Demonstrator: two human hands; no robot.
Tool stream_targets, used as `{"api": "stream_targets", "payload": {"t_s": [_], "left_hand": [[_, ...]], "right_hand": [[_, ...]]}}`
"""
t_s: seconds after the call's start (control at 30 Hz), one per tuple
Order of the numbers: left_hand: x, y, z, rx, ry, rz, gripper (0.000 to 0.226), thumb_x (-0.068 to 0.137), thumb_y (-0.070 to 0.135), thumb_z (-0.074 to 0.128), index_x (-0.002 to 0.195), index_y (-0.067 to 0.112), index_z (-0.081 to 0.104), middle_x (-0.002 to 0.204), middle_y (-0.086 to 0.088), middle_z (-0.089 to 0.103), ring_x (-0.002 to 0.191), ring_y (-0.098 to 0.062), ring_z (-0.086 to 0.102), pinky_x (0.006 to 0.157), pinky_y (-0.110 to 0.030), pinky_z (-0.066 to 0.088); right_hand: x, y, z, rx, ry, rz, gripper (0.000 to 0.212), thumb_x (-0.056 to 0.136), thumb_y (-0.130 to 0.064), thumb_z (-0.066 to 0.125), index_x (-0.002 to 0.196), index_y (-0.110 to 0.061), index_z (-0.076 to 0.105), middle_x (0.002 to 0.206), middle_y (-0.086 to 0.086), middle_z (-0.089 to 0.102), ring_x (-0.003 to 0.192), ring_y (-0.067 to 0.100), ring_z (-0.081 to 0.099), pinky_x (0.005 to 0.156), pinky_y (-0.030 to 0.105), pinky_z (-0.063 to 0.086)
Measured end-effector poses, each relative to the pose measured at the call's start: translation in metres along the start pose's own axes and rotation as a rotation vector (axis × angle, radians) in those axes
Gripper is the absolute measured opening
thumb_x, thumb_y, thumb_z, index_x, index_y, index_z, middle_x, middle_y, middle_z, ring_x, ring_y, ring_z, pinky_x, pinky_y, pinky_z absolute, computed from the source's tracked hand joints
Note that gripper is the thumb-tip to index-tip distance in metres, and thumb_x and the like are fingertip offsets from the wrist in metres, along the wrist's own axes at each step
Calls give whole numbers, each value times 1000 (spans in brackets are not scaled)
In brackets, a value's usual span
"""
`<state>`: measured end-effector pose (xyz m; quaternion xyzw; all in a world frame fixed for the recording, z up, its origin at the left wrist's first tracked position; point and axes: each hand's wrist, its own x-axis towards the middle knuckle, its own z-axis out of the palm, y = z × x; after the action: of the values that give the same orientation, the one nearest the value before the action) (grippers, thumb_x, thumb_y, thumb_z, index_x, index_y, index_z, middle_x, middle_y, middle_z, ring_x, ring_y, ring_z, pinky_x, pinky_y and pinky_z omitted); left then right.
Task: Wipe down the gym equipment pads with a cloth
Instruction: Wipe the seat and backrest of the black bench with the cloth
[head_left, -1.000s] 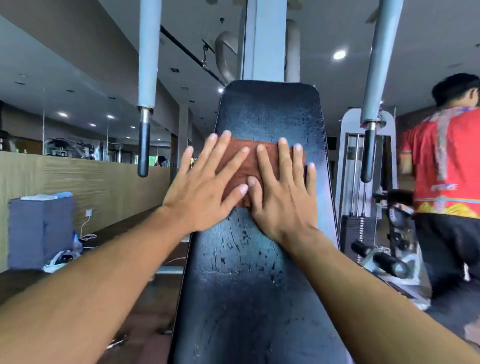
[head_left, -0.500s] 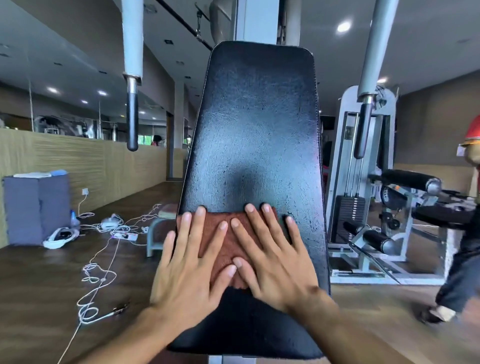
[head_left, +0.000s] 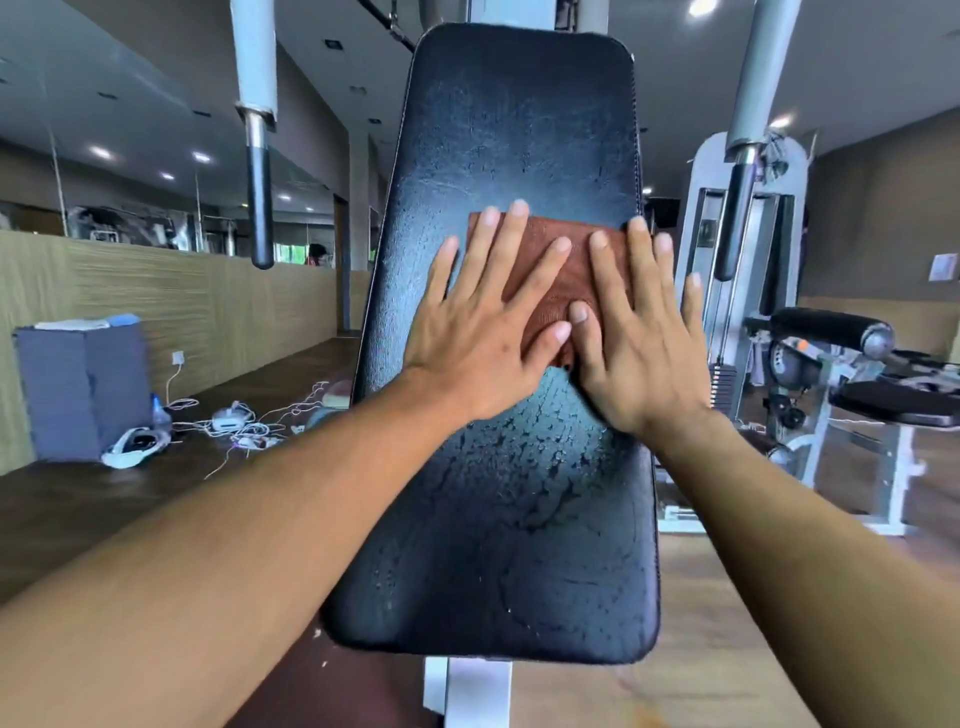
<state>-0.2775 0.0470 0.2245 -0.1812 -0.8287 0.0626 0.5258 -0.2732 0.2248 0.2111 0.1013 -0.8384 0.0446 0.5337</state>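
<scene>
At centre frame: fingers (head_left: 503, 236) of the left hand (head_left: 480, 332), straight and spread, pressed flat on a brown cloth (head_left: 563, 270). Right hand (head_left: 641, 343) just beside it, fingers likewise straight and spread, flat on the cloth's right part, outer fingers reaching the pad's right edge; thumbs of both hands touching or nearly so over the cloth's lower part. Neither hand curls round anything.
Cloth: folded, lying flat against the middle right of a black upholstered pad (head_left: 498, 493).
Pad: tall, rounded corners, surface streaked and beaded with wet marks below the hands.
Upper left and upper right of frame: two hanging grey bars with dark grips (head_left: 258, 208).
Right of frame: weight machine (head_left: 727, 291).
Lower left: white cables (head_left: 234, 421) on dark floor, grey box (head_left: 78, 389).
</scene>
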Motion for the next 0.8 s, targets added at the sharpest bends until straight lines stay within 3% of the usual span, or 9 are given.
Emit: {"api": "stream_targets", "payload": {"t_s": [0.23, 0.4, 0.63, 0.8], "left_hand": [[-89, 26, 21, -43, -57, 117, 74, 94, 61, 33, 157, 30, 8, 163, -12, -8, 151, -30, -5, 118, -49, 1], [-155, 43, 41, -61, -108, 120, 75, 93, 61, 43, 156, 30, 17, 164, -12, 1, 151, -29, 4, 116, -48, 11], [-129, 9, 29, -38, -89, 112, 75, 94, 61, 37, 157, 28, 12, 164, -7, -2, 151, -24, 3, 117, -48, 9], [-103, -43, 15, 54, -73, 83, 76, 94, 64, 29, 157, 28, 6, 164, -9, -4, 151, -25, 1, 117, -51, 7]], "right_hand": [[-104, 1, 26, -47, -12, -31, 67, 99, -49, 32, 159, -21, 19, 166, 12, 10, 153, 33, 7, 119, 55, 11], [-168, -7, 42, -131, -75, -78, 67, 100, -53, 24, 158, -20, 15, 166, 11, 7, 154, 30, 2, 120, 53, -2], [-122, -30, 31, -161, -61, -74, 67, 98, -52, 29, 157, -22, 19, 165, 12, 16, 152, 32, 15, 118, 56, 1], [-75, -68, 31, -124, -25, -39, 67, 99, -51, 30, 159, -24, 18, 166, 12, 12, 153, 32, 9, 119, 54, -4]]}}
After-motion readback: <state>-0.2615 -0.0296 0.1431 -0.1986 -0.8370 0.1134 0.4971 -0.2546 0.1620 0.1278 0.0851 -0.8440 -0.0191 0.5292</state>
